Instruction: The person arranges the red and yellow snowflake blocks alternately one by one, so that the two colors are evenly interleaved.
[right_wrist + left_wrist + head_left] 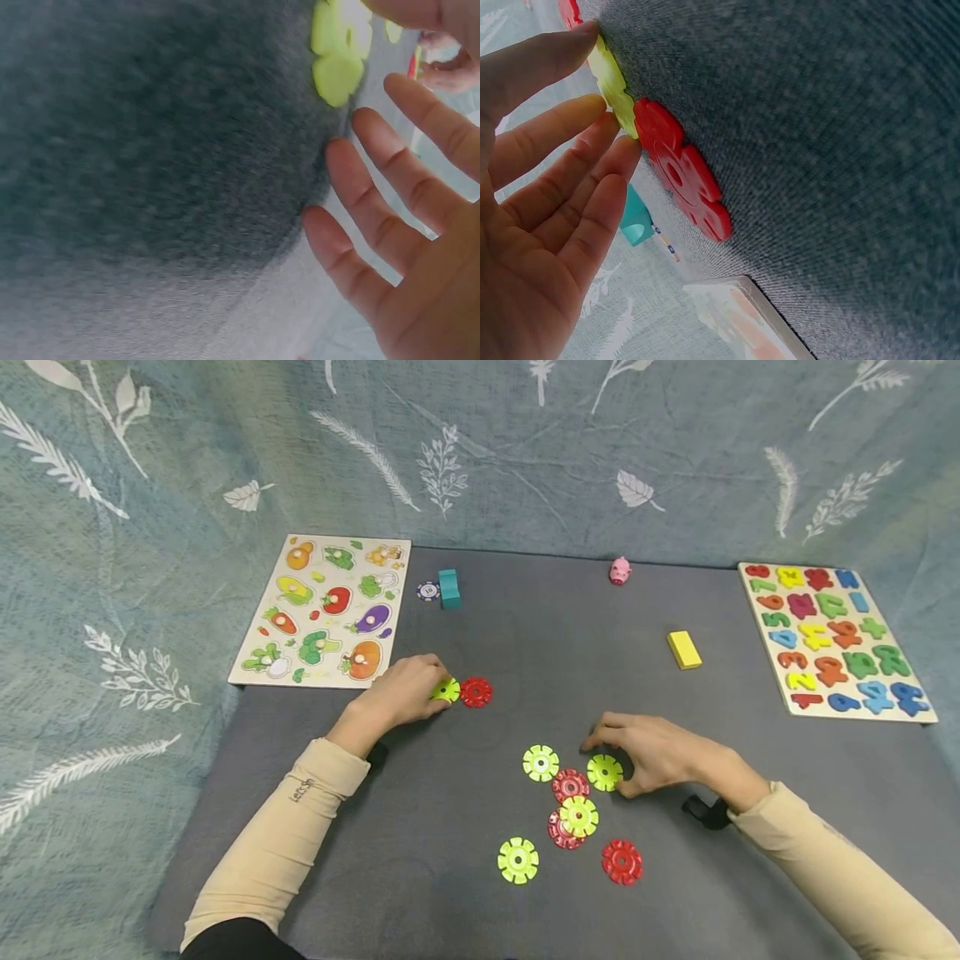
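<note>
My left hand (406,689) pinches a yellow-green notched disc (446,691) between thumb and fingers, low over the table. One red notched disc (476,692) sits at its right edge; another red disc (676,171) shows beside it in the left wrist view, hidden under the hand in the head view. My right hand (660,752) arches beside a flat yellow-green disc (604,772), thumb at its near right edge, fingers spread past its far side. In the right wrist view, that hand's fingertips (343,154) stand apart from the disc.
Several loose discs, including a yellow-green one (517,861) and a red one (622,862), lie nearer, some overlapping. A vegetable puzzle board (348,547) stands left, a number board (915,689) right. Farther back are a chip (428,591), teal block (448,588), pink pig (619,571) and yellow block (684,650).
</note>
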`<state>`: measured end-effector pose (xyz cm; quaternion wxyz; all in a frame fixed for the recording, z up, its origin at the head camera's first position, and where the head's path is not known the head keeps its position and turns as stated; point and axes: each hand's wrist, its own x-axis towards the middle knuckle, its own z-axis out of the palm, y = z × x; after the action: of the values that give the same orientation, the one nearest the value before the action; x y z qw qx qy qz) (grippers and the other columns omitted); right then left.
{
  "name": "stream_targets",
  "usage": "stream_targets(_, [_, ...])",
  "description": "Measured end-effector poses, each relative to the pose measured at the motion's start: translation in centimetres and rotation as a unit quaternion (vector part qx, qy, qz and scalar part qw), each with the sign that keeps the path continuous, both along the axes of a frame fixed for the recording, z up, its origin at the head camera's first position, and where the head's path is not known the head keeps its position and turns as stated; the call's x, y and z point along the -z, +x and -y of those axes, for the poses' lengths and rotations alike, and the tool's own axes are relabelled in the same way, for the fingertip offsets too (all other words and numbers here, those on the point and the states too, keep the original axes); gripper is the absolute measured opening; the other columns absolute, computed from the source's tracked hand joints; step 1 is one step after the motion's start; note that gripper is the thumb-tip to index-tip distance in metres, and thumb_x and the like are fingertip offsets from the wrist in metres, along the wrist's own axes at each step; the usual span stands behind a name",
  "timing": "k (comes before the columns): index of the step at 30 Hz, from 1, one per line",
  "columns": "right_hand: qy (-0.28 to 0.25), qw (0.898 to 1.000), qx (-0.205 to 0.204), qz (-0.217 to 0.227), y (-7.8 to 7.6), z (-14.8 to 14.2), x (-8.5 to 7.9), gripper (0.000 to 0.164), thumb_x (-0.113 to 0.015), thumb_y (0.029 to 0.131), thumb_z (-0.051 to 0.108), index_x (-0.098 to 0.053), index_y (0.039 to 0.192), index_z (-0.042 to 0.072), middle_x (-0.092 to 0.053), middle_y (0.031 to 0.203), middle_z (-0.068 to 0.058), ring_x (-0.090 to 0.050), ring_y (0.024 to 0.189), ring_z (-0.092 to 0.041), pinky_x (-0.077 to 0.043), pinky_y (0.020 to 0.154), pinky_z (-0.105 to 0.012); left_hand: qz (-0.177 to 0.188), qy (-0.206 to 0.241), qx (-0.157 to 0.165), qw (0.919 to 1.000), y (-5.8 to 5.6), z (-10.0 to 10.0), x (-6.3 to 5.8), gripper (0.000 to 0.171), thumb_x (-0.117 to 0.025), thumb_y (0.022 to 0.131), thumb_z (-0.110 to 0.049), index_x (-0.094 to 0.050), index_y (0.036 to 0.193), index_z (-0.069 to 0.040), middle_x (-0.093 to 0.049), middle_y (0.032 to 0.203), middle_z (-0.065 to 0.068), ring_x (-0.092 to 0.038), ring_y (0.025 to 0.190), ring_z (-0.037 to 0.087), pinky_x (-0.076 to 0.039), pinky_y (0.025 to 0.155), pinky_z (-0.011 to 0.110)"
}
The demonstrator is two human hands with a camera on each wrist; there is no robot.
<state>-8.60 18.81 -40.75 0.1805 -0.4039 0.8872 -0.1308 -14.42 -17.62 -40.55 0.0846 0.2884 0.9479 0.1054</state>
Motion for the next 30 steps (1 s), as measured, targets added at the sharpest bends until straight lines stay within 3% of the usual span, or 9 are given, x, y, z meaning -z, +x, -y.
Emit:
stream_targets(10, [-0.011,0.997,-0.016,-0.080,1.3,0.3,1.0,0.049,-0.081,0.060,0.032,-0.065,0.105,0.022,-0.054,0.101,0.006,-0.053,0.085,-0.009,-0.051,0.074,-0.035,0.013,0.012,-0.003,0.9998,-0.1,0.1,0.2,0.034,-0.075,0.083,-0.022,-0.071,0.109,0.000,-0.067,0.110,0.014,-0.064,0.098,0.027,-0.053,0.088,0.042])
stream_targets(22, [-0.027,0.997,0.000,-0.066,2.0,0.9,1.2,0.041,-0.076,0.060,0.023,-0.066,0.099,0.017,-0.054,0.096,0.003,-0.045,0.071,-0.005,-0.040,0.060,-0.021,0.010,0.014,0.000,0.9998,-0.2,0.1,0.3,0.034,-0.075,0.083,-0.022,-0.071,0.109,0.000,-0.067,0.111,0.014,-0.064,0.099,0.026,-0.053,0.088,0.041])
stream_targets(30, [-0.054,0.996,0.004,-0.075,2.1,0.5,1.3,0.048,-0.075,0.060,0.021,-0.063,0.107,0.015,-0.057,0.097,0.006,-0.046,0.072,-0.003,-0.042,0.063,-0.021,0.019,0.011,-0.007,0.9997,-0.1,0.3,0.2,0.035,-0.076,0.083,-0.022,-0.070,0.111,0.000,-0.067,0.112,0.014,-0.064,0.098,0.025,-0.053,0.088,0.040])
